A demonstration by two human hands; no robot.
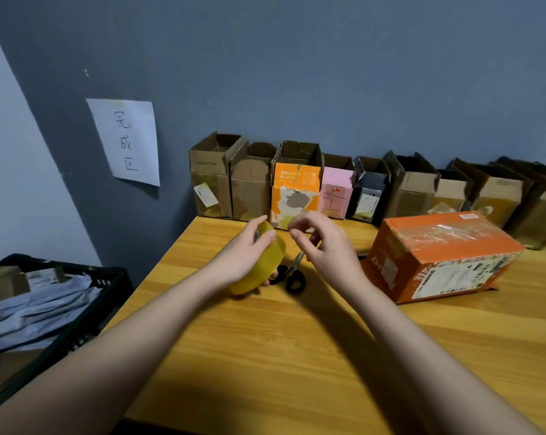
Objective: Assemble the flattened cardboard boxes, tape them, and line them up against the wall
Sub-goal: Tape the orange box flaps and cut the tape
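Observation:
My left hand [245, 251] grips a yellowish roll of clear tape [265, 265] above the wooden table [265, 356]. Just right of the roll, my right hand [323, 243] has its thumb and forefinger pinched together, seemingly on the tape's loose end, though the clear tape is too thin to see. An orange cardboard box [444, 255] lies on its side to the right, with clear tape across its upper face. Several assembled boxes [297, 183] stand in a row against the blue-grey wall.
Black-handled scissors [293, 274] lie on the table under my hands. A black crate [77, 309] with flattened cardboard and grey bags sits left of the table. A paper sign [127, 141] hangs on the wall.

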